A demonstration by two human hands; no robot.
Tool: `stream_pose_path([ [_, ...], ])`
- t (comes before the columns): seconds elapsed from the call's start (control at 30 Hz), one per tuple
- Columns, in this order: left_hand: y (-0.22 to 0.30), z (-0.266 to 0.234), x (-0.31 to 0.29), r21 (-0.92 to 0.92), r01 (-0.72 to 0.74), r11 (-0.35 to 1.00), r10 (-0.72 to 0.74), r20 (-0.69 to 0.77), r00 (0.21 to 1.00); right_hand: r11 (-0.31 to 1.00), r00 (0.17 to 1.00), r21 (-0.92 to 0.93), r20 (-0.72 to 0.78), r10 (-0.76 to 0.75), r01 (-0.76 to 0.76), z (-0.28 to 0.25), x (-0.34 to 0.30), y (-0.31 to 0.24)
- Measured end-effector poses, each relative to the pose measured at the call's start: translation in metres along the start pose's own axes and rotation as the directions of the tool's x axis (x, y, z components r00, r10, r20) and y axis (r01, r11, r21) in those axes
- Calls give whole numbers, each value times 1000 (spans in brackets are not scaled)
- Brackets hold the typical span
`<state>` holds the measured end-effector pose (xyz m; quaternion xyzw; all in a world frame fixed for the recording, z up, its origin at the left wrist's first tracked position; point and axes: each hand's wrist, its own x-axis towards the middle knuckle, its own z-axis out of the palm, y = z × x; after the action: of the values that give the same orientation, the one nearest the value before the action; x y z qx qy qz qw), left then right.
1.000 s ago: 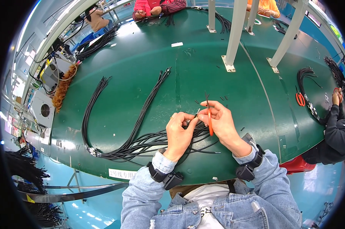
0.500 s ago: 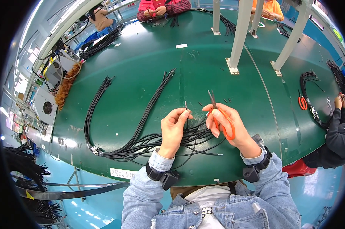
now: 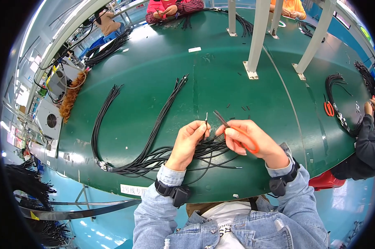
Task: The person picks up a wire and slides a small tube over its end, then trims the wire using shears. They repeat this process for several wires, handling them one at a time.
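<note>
My left hand [image 3: 187, 143] pinches one black cable [image 3: 205, 123] near its end, and the light, stripped tip points up above the fingers. In my right hand [image 3: 254, 139] is a pair of scissors with orange handles [image 3: 253, 145]; their dark blades point up and left, close beside the cable tip. Beneath both hands spreads a bundle of black cables [image 3: 144, 159], its loose ends fanning out on the green table [image 3: 220, 91]. Part of the bundle behind my fingers is hidden.
Several short black offcuts [image 3: 244, 108] lie beyond the scissors. Grey posts [image 3: 260, 39] rise from the table. At the right, another pair of orange-handled scissors [image 3: 329, 109] lies beside a cable bundle [image 3: 333, 91], near a co-worker's hands [image 3: 372, 106]. Other people sit across the table.
The scissors have tilted left, their blades now nearer the cable tip. More of the stripped end shows above my left fingers, and another black offcut lies on the table.
</note>
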<state>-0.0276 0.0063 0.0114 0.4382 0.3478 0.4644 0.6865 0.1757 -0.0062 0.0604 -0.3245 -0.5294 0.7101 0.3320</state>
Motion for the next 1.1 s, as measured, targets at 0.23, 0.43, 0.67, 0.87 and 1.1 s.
stream_pose_path([
  [0.23, 9, -1, -4, -54, 37, 998, -35, 43, 998, 918, 953, 335, 279, 118, -212, -9, 8, 19],
  [0.43, 13, -2, -5, -36, 38, 999, -37, 27, 999, 878, 941, 423, 328, 80, -222, -7, 9, 25],
  [0.67, 11, -4, -5, -49, 36, 998, -33, 52, 998, 817, 891, 499, 451, 38, -288, -6, 15, 43],
  [0.87, 8, -4, -3, -66, 46, 997, -41, 71, 997, 789, 895, 549, 446, 2, -276, -9, 19, 46],
  [1.1, 9, -4, -3, -65, 71, 995, -64, 110, 992, 772, 897, 577, 442, -22, -266, -10, 19, 46],
])
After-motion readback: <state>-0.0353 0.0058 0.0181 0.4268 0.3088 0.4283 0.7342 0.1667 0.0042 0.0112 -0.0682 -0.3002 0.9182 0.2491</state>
